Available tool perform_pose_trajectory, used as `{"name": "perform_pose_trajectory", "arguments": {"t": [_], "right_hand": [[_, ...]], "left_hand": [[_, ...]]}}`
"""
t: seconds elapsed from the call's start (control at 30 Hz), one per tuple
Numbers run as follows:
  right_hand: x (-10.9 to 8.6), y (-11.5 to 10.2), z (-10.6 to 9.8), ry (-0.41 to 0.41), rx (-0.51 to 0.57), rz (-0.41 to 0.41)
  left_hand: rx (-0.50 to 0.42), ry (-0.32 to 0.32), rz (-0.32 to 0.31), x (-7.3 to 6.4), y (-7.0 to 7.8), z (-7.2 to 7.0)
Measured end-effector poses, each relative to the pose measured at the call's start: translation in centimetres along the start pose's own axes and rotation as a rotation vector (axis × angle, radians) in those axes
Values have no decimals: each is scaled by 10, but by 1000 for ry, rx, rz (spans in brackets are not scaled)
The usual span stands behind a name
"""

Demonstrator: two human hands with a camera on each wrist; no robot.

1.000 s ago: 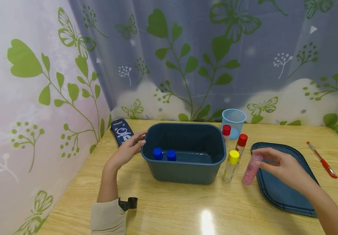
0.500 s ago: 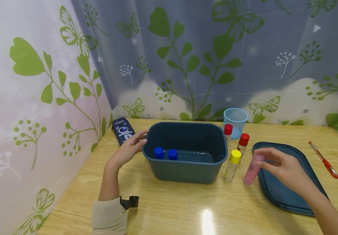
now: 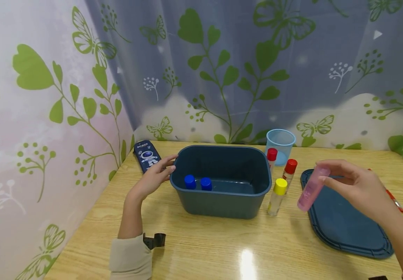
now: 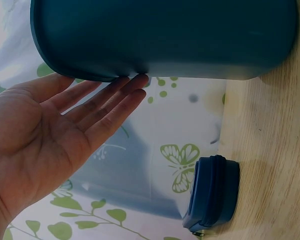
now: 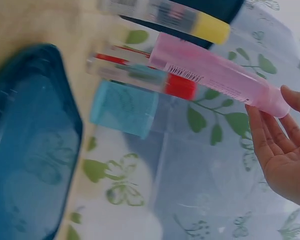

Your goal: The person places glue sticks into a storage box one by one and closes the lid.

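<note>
My left hand [image 3: 152, 178] touches the left side of a dark teal plastic bin [image 3: 222, 205], its fingers fairly straight along the rim, as the left wrist view shows too. Inside the bin two blue caps [image 3: 189, 181] show; what lies below them is hidden by the front wall. With thumb and fingers, my right hand [image 3: 363, 190] pinches the top end of a pink bottle [image 3: 309, 194]. The bottle tilts, lower end toward the bin, raised above the table. In the right wrist view the pink bottle [image 5: 205, 70] shows a printed barcode.
Right of the bin stand a yellow-capped bottle [image 3: 276, 197] and two red-capped bottles [image 3: 290, 167]. Behind them is a light blue cup [image 3: 281, 143]. A dark teal lid [image 3: 351, 223] lies under my right hand, a red pen [image 3: 396, 200] beyond it. A navy pencil case [image 3: 146, 153] lies back left.
My right hand has lifted the pink bottle off the table and moved it up and slightly right, tilting it more. My left hand has stayed at the bin.
</note>
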State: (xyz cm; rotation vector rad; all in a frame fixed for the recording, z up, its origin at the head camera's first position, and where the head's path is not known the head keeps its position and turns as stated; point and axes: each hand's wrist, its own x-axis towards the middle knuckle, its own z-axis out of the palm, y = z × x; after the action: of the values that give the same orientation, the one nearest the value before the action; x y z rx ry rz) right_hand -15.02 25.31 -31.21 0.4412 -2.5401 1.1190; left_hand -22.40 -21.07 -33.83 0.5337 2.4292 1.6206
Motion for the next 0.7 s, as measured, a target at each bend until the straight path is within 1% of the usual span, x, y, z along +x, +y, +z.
{"name": "perform_pose_trajectory", "arguments": {"t": [0.13, 0.27, 0.37, 0.53, 0.7], "right_hand": [[5, -13, -10, 41, 0, -1], [12, -23, -19, 61, -5, -8], [18, -30, -23, 75, 9, -29], [26, -44, -24, 93, 8, -33], [37, -57, -21, 94, 15, -56]], "left_hand": [[-2, 0, -2, 0, 0, 0], [-4, 0, -3, 0, 0, 0], [-6, 1, -4, 0, 0, 0], [-6, 1, -2, 0, -1, -1], [-3, 2, -1, 0, 0, 0]]}}
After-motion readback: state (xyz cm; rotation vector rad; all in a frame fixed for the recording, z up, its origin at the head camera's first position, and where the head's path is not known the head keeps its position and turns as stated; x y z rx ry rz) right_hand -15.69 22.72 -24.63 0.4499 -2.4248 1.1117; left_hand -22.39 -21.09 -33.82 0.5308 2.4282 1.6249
